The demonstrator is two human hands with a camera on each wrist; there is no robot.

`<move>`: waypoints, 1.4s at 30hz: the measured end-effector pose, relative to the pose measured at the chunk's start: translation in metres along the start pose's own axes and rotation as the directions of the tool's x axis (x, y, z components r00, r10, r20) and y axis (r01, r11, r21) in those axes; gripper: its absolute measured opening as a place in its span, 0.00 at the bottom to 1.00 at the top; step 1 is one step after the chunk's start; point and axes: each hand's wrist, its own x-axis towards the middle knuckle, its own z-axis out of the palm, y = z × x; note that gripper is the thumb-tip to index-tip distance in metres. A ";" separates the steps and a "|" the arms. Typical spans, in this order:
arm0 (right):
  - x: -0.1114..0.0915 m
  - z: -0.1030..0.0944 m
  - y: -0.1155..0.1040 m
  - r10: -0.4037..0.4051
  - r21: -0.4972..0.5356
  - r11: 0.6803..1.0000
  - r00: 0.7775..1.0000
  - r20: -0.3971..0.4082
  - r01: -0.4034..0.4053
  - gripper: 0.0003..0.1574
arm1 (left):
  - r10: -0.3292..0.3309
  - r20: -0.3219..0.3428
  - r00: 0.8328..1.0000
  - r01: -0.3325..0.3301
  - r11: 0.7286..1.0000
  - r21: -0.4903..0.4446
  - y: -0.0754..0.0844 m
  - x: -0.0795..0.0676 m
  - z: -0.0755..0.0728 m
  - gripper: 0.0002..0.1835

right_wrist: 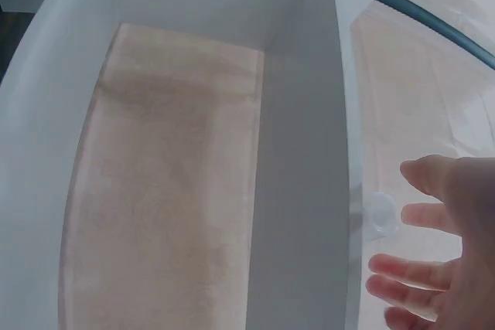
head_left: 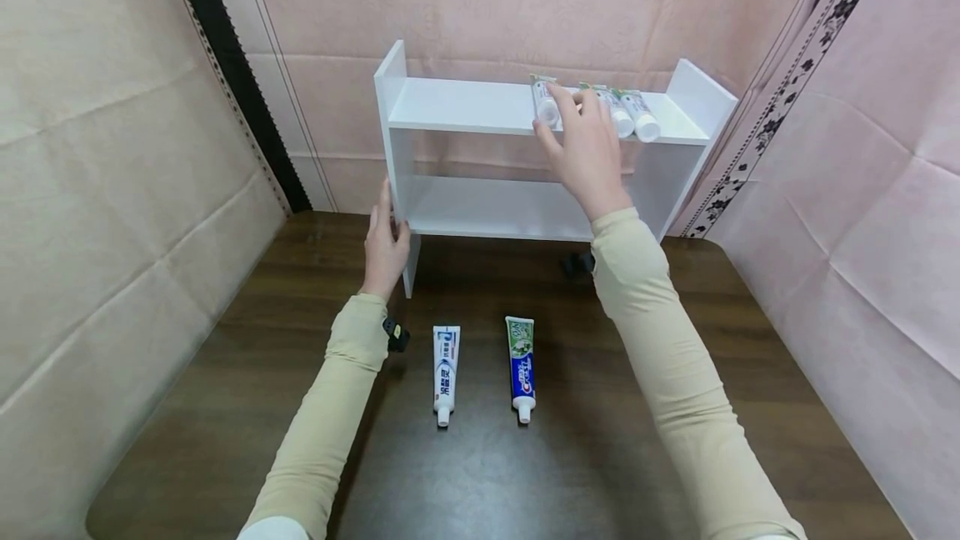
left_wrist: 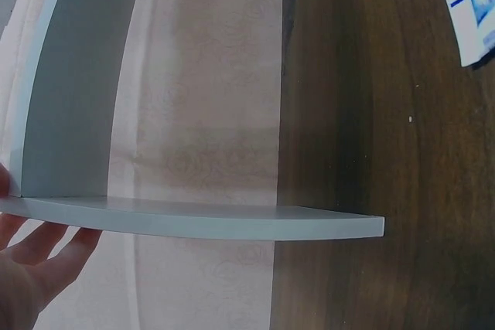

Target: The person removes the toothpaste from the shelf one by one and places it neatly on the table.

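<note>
A white two-tier shelf (head_left: 487,207) stands at the back of the table. My left hand (head_left: 386,248) holds its left side panel (left_wrist: 232,226), with the fingers along the outer face and the thumb on the other side. Over the upper board my right hand (head_left: 588,148) has its fingers spread, right by a white toothpaste tube (head_left: 546,107). That tube's cap (right_wrist: 380,216) shows beside the fingertips in the right wrist view. Two more toothpaste tubes lie to the right, the middle one (head_left: 621,122) partly hidden by the hand and the other (head_left: 641,117) beside the right panel.
On the brown table (head_left: 480,482) lie a white toothpaste tube with blue lettering (head_left: 446,369) and a blue and green toothpaste tube (head_left: 522,369), caps toward me. Pale cloth walls (head_left: 112,190) enclose the left, back and right.
</note>
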 end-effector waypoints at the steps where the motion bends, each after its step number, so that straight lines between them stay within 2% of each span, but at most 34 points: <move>1: 0.003 0.000 0.000 0.009 -0.012 1.000 1.000 0.009 -0.009 0.32 | 0.001 0.001 1.000 -0.001 1.000 0.003 0.000 0.000 0.000 0.41; 8: 0.025 0.003 0.000 0.078 -0.109 0.992 0.990 0.119 -0.065 0.33 | 0.006 -0.005 1.000 -0.006 1.000 0.011 -0.001 0.000 0.001 0.41; 12: 0.031 0.007 0.001 0.096 -0.149 0.986 0.985 0.146 -0.074 0.32 | 0.004 -0.008 1.000 -0.004 1.000 0.006 -0.001 0.000 0.002 0.40; 20: 0.021 0.015 0.002 0.065 -0.137 0.989 0.998 0.013 -0.062 0.21 | -0.008 -0.007 1.000 0.008 1.000 -0.004 -0.001 -0.001 0.003 0.39; 26: 0.012 0.012 0.002 0.043 -0.107 0.993 0.998 -0.045 -0.047 0.15 | 0.000 -0.013 1.000 0.000 1.000 -0.009 -0.002 0.001 0.003 0.38; 42: -0.023 0.009 0.007 -0.001 -0.045 0.999 0.986 -0.166 -0.006 0.15 | 0.006 -0.026 1.000 -0.006 1.000 0.006 -0.003 0.001 0.004 0.39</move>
